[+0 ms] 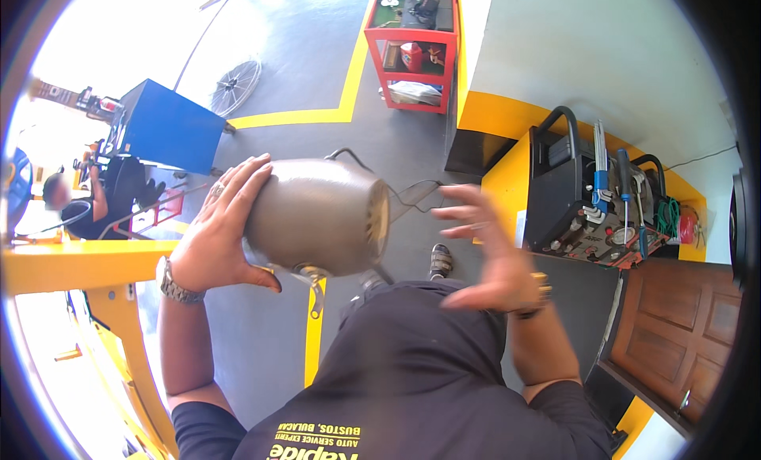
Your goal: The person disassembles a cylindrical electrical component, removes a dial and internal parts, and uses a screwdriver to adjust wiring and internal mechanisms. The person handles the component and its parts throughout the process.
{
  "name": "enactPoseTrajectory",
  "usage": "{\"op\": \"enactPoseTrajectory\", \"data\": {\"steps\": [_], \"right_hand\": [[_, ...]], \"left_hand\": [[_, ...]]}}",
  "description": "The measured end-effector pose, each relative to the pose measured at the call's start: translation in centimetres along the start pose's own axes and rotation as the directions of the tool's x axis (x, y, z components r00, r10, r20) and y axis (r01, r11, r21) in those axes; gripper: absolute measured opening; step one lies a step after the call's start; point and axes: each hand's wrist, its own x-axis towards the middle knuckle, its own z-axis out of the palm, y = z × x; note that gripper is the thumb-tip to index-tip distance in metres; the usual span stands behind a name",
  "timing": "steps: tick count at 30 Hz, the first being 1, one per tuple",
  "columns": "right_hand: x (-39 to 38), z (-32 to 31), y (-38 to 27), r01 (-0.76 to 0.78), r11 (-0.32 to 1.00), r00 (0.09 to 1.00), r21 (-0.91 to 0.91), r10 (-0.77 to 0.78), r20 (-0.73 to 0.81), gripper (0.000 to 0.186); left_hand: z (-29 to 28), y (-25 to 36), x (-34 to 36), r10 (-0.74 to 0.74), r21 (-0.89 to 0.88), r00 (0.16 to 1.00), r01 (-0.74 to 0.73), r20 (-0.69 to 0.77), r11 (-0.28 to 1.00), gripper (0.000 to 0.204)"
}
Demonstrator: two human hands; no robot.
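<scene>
A grey, drum-shaped metal housing point(313, 214) lies on its side in front of my chest, with a ring of slots at its right end. A metal lug with a hole point(318, 297) hangs at its near side, and a dark curved bar point(349, 152) shows past its far side. My left hand point(226, 218) wraps the housing's left end, fingers over the top and thumb along the near side. To the right of the slotted end, apart from it, my right hand point(495, 250) is open with fingers and thumb spread, slightly blurred. What supports the housing underneath is mostly hidden.
A yellow metal beam point(87, 263) reaches in from the left. Beyond it stand a blue cabinet point(170, 127) and a seated person point(87, 206). A black machine holding tools point(590, 194) stands right, above a wooden door point(674, 325). A red shelf cart point(412, 52) stands ahead.
</scene>
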Motion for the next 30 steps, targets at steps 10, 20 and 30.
{"op": "enactPoseTrajectory", "data": {"steps": [10, 20, 30], "right_hand": [[9.2, 8.0, 2.8, 0.031, 0.990, 0.999, 0.135, -0.032, 0.001, 0.148], [8.7, 7.5, 3.9, 0.088, 0.992, 0.996, 0.093, -0.088, -0.008, 0.143], [10.2, 6.6, 2.7, -0.097, 0.907, 0.994, 0.409, 0.072, 0.077, 0.132]], "left_hand": [[1.0, -1.3, 0.2, 0.027, 0.033, 0.994, -0.023, -0.108, 0.999, 0.130], [1.1, -2.3, 0.3, 0.082, 0.039, 0.990, -0.078, -0.115, 0.996, 0.128], [2.0, -2.8, -0.3, 0.009, -0.058, 0.986, -0.019, -0.167, 0.998, 0.132]]}}
